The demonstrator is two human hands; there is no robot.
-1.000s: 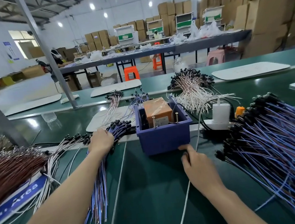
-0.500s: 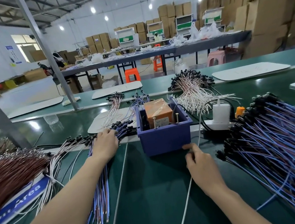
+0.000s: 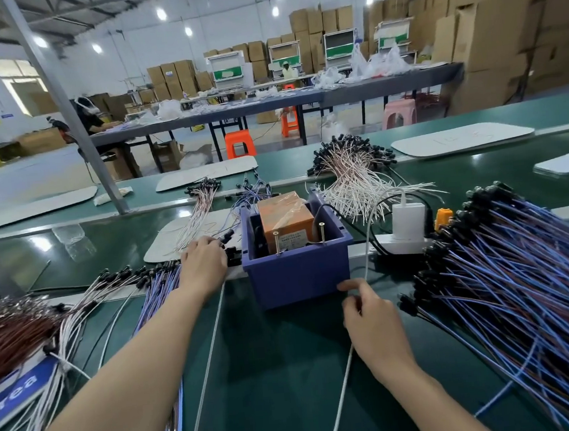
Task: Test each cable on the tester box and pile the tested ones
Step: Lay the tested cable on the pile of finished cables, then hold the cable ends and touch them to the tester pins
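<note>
The box sits in the middle of the green surface, a blue tub with an orange unit inside. The blue cables lie in two lots: a flat pile at 9 o'clock of the box and a much bigger heap at 3 o'clock. I cannot say which lot is tested.

These cables look thin, light and limp, so I expect they will sag, slide over each other and snag when one is pulled out. The black plugs are the only stiff part and seem the sensible place to take hold, not the wire or its bare tail.

The left hand reaches out to 9 o'clock of the box, palm down, with its fingers bent over the plug ends of the pile. Whether it grips a plug I cannot tell.

The right hand sits at 5 o'clock by the box's near corner, wrist low, with forefinger and thumb closed narrowly. As far as I can see, they pinch the white cord running from the charger at 2 o'clock.
</note>
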